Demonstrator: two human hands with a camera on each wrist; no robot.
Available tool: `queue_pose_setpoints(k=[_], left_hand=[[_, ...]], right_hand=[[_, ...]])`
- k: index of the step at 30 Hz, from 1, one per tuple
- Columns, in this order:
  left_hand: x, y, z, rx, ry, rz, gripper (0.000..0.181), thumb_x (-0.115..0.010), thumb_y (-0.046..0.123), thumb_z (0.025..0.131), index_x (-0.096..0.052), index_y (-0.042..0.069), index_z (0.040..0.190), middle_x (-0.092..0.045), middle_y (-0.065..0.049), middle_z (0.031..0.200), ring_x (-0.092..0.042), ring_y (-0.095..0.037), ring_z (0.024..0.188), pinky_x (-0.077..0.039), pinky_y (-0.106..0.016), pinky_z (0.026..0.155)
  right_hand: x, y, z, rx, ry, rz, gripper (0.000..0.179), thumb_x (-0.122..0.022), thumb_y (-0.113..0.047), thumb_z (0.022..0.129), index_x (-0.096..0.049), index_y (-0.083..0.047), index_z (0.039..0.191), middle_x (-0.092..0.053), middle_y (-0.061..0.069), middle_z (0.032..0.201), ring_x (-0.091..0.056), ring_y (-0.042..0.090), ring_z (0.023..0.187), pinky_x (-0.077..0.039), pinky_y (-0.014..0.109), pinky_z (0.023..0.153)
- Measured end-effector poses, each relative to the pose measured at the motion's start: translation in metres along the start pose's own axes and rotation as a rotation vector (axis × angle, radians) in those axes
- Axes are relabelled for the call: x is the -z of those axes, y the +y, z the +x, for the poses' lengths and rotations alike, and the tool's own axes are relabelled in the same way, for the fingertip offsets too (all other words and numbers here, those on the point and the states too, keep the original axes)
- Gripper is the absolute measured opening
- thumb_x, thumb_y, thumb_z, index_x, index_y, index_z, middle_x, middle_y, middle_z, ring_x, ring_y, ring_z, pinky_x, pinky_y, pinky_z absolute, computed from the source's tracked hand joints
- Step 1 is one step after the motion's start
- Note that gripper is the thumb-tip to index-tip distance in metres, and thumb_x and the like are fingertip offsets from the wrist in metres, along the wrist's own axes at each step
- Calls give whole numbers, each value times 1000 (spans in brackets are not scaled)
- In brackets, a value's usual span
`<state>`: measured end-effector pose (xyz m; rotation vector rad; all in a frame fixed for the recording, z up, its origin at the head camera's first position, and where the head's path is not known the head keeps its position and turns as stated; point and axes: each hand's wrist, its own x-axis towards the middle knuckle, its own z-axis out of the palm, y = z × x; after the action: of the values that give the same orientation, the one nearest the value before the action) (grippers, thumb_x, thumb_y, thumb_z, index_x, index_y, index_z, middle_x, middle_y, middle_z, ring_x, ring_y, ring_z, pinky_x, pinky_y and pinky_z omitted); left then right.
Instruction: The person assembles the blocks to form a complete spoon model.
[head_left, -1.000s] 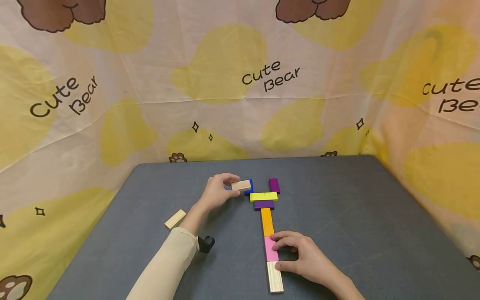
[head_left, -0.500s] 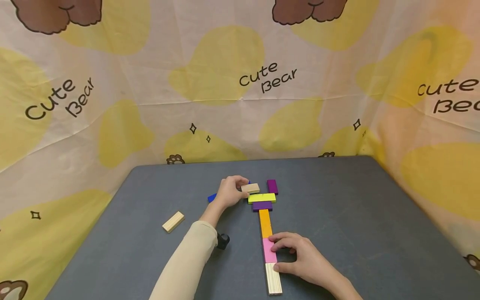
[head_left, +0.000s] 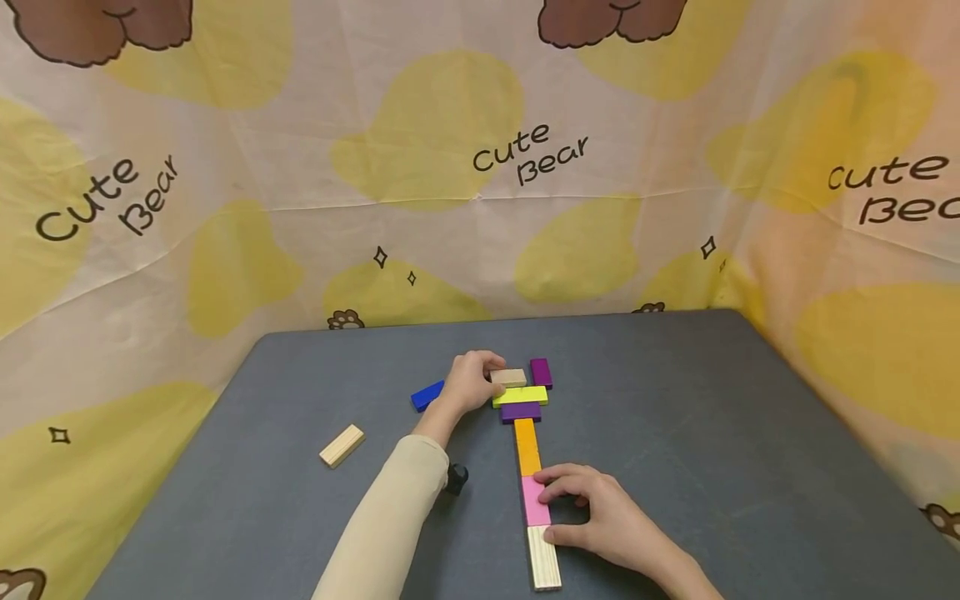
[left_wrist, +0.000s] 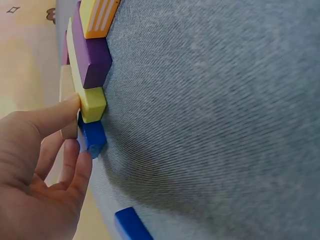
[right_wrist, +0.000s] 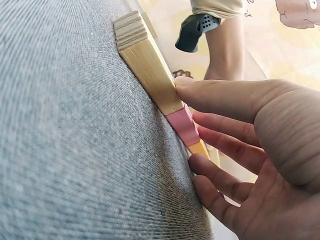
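Note:
My left hand (head_left: 469, 385) pinches a plain wooden block (head_left: 508, 377) between thumb and fingers. It holds this block just behind the yellow-green block (head_left: 521, 397), over a blue block (left_wrist: 93, 135) that the head view hides. A dark purple block (head_left: 521, 412) lies in front of the yellow-green one. From there an orange block (head_left: 527, 446), a pink block (head_left: 536, 501) and another plain wooden block (head_left: 543, 557) run end to end toward me. My right hand (head_left: 600, 517) rests along this row, thumb on the near wooden block and fingertips at the pink one.
At the far end of the figure lies a magenta-purple block (head_left: 541, 373). Another blue block (head_left: 427, 396) lies left of my left hand, and a loose wooden block (head_left: 342, 446) lies farther left. A printed cloth (head_left: 420, 167) hangs behind the grey table (head_left: 720, 417).
My left hand has carried the wooden block rightward, in behind the yellow-green block. The loose blue block at left has come into view. My right hand stays in place on the row.

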<state>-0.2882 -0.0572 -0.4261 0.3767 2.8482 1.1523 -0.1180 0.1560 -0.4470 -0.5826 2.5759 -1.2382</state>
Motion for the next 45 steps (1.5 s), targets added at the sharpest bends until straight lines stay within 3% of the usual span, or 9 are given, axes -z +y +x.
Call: queue_pose_setpoints(k=[6,16,26,35,45], left_hand=[[2,5,5,2,-28,31,37,-76,5,85,-69,7,121,-66,-7,111,-55,-22,97,-47,-36,92],[-3,5,4,9,7,55,31,-74,10,88,-71,10,119,-67,-4,113,-56,-23,102,-46,-40,93],[-4,8,0,37,-6,33,30,-72,9,89,-70,10,119,-67,-5,115,-57,-24,109,-44,-42,98],[-6,3,0,-17,-18,32,25,-70,7,91,-72,10,116,-68,-4,113,-56,-24,114,-42,-43,101],[-7,2,-1,-9,-11,21,24,-64,4,94,-72,12,115,-68,-3,112,-55,-24,116,-39,-44,103]], right_hand=[[-1,0,0,-1,1,1,30,-85,-41,76,-72,-33,102,-58,-15,126,-50,21,114,-49,37,84],[0,0,1,11,5,-6,30,-85,-40,76,-72,-32,102,-58,-15,126,-50,21,114,-49,35,83],[0,-1,0,-4,-7,12,30,-85,-40,76,-72,-32,102,-58,-13,126,-50,22,114,-48,36,83],[1,-2,0,-9,-8,12,30,-85,-40,76,-72,-32,102,-58,-13,126,-50,22,113,-49,36,83],[1,-1,0,-8,-12,21,31,-85,-40,76,-72,-32,102,-58,-13,126,-50,22,114,-49,37,83]])
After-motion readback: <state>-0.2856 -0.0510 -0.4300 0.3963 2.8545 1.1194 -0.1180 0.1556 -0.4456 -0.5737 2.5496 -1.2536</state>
